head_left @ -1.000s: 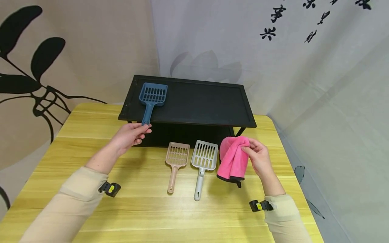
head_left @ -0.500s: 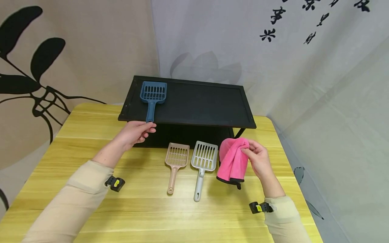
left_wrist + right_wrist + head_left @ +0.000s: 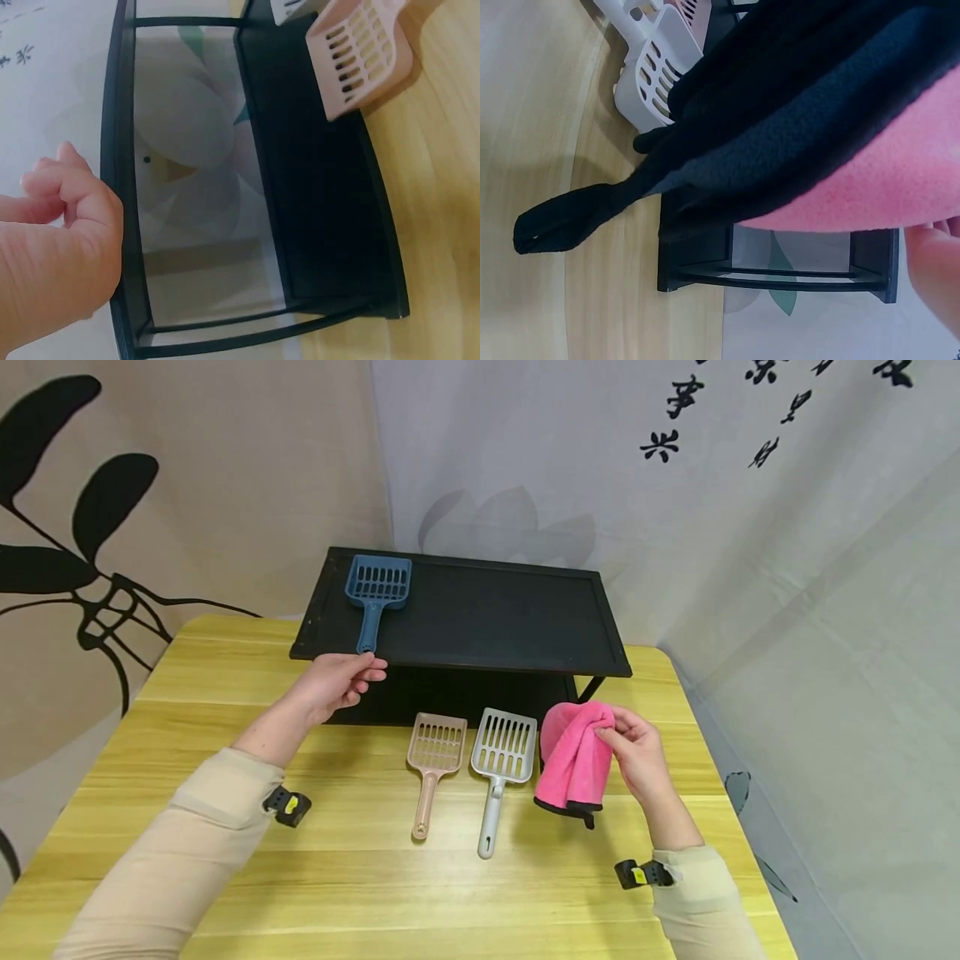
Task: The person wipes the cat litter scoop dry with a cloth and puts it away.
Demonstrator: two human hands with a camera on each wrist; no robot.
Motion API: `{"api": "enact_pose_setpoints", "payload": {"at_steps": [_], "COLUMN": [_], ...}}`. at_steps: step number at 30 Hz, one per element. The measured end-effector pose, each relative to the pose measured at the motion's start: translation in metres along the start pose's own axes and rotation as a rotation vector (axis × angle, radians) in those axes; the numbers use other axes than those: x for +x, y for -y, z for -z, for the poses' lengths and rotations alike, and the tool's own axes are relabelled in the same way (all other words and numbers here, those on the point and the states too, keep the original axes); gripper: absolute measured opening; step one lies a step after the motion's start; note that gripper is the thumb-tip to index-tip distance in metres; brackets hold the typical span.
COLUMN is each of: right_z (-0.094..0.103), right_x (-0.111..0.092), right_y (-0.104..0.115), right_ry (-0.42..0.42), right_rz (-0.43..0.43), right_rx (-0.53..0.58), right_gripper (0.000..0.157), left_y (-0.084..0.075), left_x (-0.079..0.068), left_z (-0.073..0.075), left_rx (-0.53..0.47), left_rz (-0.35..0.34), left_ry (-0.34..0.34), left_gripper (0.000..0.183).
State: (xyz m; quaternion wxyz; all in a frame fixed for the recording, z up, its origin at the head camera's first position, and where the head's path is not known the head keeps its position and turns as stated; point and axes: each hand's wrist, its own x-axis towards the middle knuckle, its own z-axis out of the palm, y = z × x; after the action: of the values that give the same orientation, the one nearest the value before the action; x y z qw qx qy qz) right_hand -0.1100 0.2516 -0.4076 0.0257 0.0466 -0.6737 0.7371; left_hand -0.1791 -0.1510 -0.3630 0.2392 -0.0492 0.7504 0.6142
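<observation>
In the head view my left hand (image 3: 337, 685) pinches the handle end of a blue litter scoop (image 3: 378, 581), whose slotted head lies over the left part of the black shelf's top (image 3: 495, 614). That scoop is hidden in the left wrist view, where my left hand (image 3: 64, 240) shows at the shelf's front edge. My right hand (image 3: 641, 752) holds a folded pink cloth (image 3: 577, 752) with black edging and a small loop, raised above the table. From the right wrist, the cloth's dark underside and pink face (image 3: 885, 172) fill much of the view.
On the wooden table (image 3: 360, 893), before the shelf, lie a beige litter scoop (image 3: 437, 752) and a light grey one (image 3: 504, 752), handles toward me. The shelf's lower board (image 3: 315, 187) sits under the top. A printed curtain (image 3: 487, 460) hangs behind.
My left hand has moved up and right, and the blue scoop has shifted slightly farther back on the shelf top. The right hand and pink cloth have stayed nearly still.
</observation>
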Motion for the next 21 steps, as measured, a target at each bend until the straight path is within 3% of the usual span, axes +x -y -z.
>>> {"api": "enact_pose_setpoints", "payload": {"at_steps": [5,9,21], "right_z": [0.000,-0.001,-0.001], "right_x": [0.000,0.000,0.000], "right_y": [0.001,0.001,0.000], "right_ry": [-0.007,-0.014,-0.047], "right_rz": [-0.015,-0.008,-0.014], "right_rx": [-0.010,0.007,-0.041], "right_gripper": [0.040,0.040,0.039], "left_y": [0.010,0.031,0.098], "left_x": [-0.002,0.002,0.013], "left_z": [-0.012,-0.024,-0.044], "left_rx": [0.086,0.122,0.055], "left_rz": [0.024,0.046,0.153], "left_ry": [0.109,0.185,0.236], "left_gripper": [0.045,0.044,0.045]}}
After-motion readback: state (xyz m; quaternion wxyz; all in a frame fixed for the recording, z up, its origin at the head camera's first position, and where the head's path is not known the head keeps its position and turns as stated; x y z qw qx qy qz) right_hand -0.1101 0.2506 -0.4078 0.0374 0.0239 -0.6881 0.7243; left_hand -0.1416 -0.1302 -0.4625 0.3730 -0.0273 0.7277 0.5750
